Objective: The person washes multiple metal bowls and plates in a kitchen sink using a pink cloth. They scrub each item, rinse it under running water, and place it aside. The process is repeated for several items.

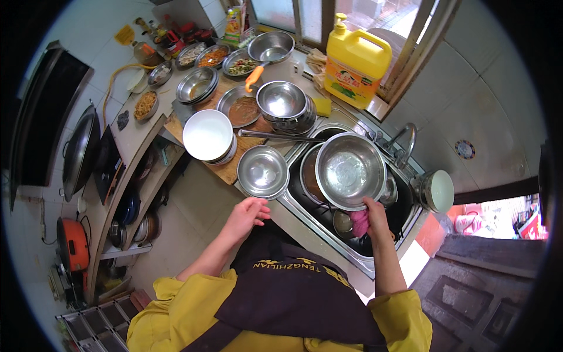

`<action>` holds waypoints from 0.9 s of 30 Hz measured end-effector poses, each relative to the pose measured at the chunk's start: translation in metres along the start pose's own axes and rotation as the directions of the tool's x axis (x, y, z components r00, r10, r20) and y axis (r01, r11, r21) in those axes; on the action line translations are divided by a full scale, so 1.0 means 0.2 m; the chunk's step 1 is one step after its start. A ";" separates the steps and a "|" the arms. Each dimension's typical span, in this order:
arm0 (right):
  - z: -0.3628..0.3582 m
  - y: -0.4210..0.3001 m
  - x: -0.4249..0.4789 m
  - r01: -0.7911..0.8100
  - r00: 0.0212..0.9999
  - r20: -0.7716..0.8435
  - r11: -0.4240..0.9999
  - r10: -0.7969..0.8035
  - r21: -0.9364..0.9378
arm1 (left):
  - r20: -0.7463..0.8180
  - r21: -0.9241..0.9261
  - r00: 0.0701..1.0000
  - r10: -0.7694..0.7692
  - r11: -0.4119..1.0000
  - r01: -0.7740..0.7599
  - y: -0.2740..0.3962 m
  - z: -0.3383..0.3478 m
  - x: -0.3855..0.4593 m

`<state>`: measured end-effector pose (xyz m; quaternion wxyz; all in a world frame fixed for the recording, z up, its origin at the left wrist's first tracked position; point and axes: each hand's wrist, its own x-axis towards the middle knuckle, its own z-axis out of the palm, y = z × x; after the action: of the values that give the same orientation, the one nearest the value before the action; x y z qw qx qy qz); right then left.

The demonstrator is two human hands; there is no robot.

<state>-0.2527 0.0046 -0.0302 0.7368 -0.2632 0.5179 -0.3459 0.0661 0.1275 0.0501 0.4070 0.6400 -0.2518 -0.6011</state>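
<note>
Over the sink, my right hand grips the rim of a wide stainless steel basin and a pink cloth. The basin is tilted so that its inside faces me. My left hand hangs free with loosely curled fingers, just below a stainless steel bowl at the counter's edge. Whether it touches that bowl's rim is hard to tell. Under the basin, the sink holds another pan with brown residue and a small metal bowl, both partly hidden.
White bowls stand stacked on a wooden board, beside a pan of brown sauce. A faucet, stacked bowls and a yellow detergent jug line the sink's far side. A long metal handle reaches across the sink's edge.
</note>
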 end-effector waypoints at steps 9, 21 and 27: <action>0.26 -0.18 -0.06 -0.022 0.995 0.104 0.983 0.003 0.184 | -0.408 -0.172 0.897 0.171 0.950 -0.260 0.08 -0.47 -0.02; 0.46 -0.02 -0.06 0.093 0.968 -0.246 0.981 -0.049 0.170 | -0.272 -0.636 0.961 -0.050 0.759 -0.140 0.36 -1.50 0.92; 0.58 0.09 -0.26 0.188 0.868 -0.484 0.975 -0.108 0.120 | -0.172 -0.702 0.973 -0.157 0.712 -0.009 0.55 -1.61 1.49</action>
<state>-0.1504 0.0595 0.0242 0.5776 -0.1484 0.6306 -0.4966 0.4433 -0.1037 -0.0455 0.6188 0.5107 0.0659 -0.5932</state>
